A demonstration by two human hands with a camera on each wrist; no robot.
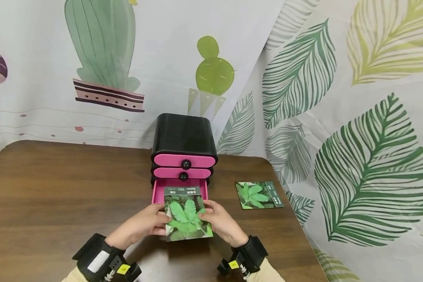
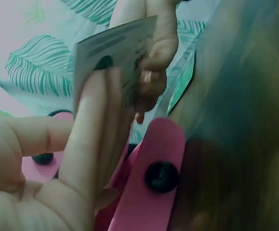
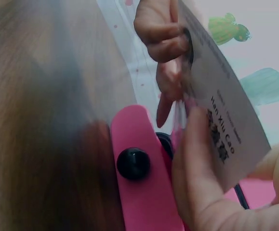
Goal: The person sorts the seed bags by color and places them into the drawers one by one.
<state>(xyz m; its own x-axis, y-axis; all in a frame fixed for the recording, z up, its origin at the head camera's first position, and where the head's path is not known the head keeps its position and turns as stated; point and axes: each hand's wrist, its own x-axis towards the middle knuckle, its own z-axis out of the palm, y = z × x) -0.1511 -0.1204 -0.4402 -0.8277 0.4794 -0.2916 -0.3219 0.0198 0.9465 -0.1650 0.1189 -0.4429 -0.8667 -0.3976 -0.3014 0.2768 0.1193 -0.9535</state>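
Note:
Both hands hold a seed packet (image 1: pixel 185 219) with a green leaf picture, in front of a small black drawer cabinet (image 1: pixel 183 133). My left hand (image 1: pixel 144 223) pinches its left edge, the thumb on the picture side and fingers behind. Opposite it, my right hand (image 1: pixel 223 223) pinches the right edge the same way. In the right wrist view, the packet's pale back (image 3: pixel 226 110) carries printed text. Beneath the packet the bottom pink drawer (image 1: pixel 158 191) is pulled out; the packet and hands hide its front in the head view. That drawer's black knob (image 2: pixel 162 176) shows in the left wrist view.
A second, similar packet (image 1: pixel 259 195) lies on the brown wooden table (image 1: pixel 74 188), to the right of the cabinet. Two upper pink drawers (image 1: pixel 165 160) are closed, each with a black knob. Behind the table hangs a printed cloth (image 1: pixel 169 47) with cactus and leaf patterns.

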